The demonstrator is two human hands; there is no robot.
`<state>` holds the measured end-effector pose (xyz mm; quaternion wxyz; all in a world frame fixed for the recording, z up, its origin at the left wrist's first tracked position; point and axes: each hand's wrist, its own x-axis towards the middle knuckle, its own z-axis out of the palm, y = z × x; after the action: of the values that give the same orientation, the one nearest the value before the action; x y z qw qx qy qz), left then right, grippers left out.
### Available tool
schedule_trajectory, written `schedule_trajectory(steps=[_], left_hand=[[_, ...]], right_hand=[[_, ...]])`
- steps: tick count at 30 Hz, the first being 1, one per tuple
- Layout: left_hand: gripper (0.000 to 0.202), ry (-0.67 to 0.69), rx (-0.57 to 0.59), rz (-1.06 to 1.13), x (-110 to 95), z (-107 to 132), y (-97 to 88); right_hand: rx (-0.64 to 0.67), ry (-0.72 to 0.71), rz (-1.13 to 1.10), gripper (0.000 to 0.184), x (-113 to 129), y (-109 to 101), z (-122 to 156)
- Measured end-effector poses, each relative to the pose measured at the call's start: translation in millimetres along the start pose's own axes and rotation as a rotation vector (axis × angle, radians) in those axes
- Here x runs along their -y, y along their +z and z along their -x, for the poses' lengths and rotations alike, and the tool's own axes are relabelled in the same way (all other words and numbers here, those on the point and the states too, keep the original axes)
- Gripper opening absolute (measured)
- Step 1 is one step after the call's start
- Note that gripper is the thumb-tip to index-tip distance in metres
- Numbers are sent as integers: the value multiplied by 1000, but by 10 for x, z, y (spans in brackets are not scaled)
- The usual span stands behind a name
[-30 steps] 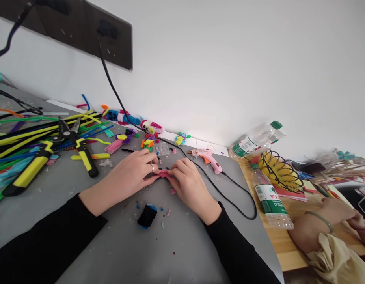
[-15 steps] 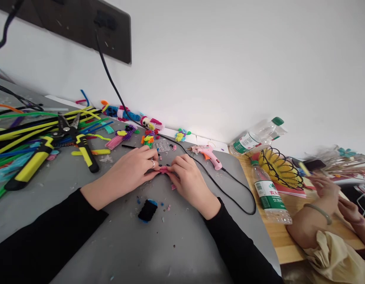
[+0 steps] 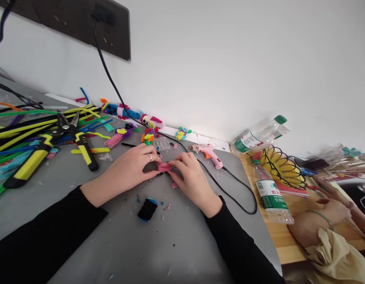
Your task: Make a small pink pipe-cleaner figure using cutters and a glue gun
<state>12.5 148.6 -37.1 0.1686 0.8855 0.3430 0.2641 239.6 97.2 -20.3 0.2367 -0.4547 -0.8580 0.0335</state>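
Bundle of pink strands [image 3: 164,167] looks short and ridged — left hand [image 3: 138,163] and right hand [image 3: 190,175] fingers clamped on opposite ends.

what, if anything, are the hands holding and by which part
A pink fuzzy piece, pinched at opposite ends by the left hand and the right hand.

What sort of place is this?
Probably a craft workspace: loose pipe cleaners, yellow-and-black pliers and a pink hot glue gun lie on the grey tabletop.

Front bottle label [image 3: 269,195], red “农”, white “饮用” below; rear label [image 3: 246,142], illegible
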Motion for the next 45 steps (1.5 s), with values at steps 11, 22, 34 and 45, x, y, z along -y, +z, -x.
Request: schedule_trajectory(steps=[11, 22, 34, 45], left_hand=[[22, -68, 12, 23, -29, 1, 2], [18, -34, 11, 54, -9, -7, -25], [28, -184, -168, 47, -137, -20, -205], [38, -642, -331, -497, 131, 111, -819]], right_hand=[[-20, 25, -55, 18, -59, 6, 13], [2, 37, -115, 22, -8, -94, 5], [-264, 157, -246, 24, -77, -159, 0], [-329, 238, -308, 26, -124, -90, 5]])
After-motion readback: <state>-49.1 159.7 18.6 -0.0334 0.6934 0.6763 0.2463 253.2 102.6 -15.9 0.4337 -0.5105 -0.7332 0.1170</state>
